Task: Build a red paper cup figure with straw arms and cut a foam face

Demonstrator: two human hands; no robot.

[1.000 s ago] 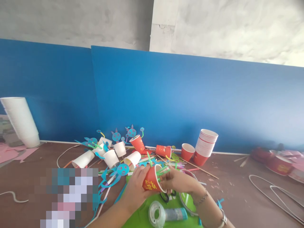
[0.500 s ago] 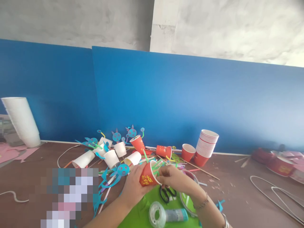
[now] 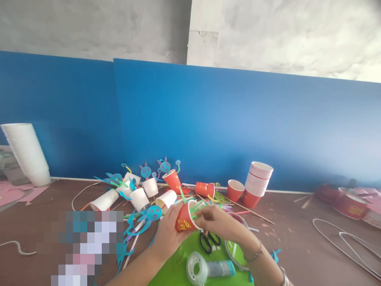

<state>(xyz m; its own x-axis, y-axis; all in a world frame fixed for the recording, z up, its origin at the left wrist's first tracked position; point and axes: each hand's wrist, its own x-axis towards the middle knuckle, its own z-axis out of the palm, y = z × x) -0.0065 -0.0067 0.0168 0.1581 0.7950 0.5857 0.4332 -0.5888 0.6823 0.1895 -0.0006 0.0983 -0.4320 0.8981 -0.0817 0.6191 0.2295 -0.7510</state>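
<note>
My left hand [image 3: 169,234] is wrapped around a red paper cup [image 3: 183,221] with yellow lettering, tilted so its mouth faces right. Green drinking straws [image 3: 194,209] show at the cup's mouth, and one green piece sticks up behind the cup. At the rim, my right hand [image 3: 216,222] has its fingers bent and pinched together on a green straw; the fingertips are partly hidden. Below the hands, black-handled scissors [image 3: 210,241] lie on a green sheet [image 3: 175,262]. A clear tape roll [image 3: 196,268] sits nearer, beside a grey-blue cylinder [image 3: 220,268].
Behind lie white cups [image 3: 139,199] and red cups with blue paper animal faces [image 3: 154,213], among loose straws and sticks. A red cup stack [image 3: 258,182] stands at back right, a white cup stack [image 3: 28,153] at far left. White cable [image 3: 342,234] loops on the right.
My right hand has shifted slightly at the cup's mouth, its fingers a little deeper over the rim. My left hand keeps its hold on the cup, with almost no movement.
</note>
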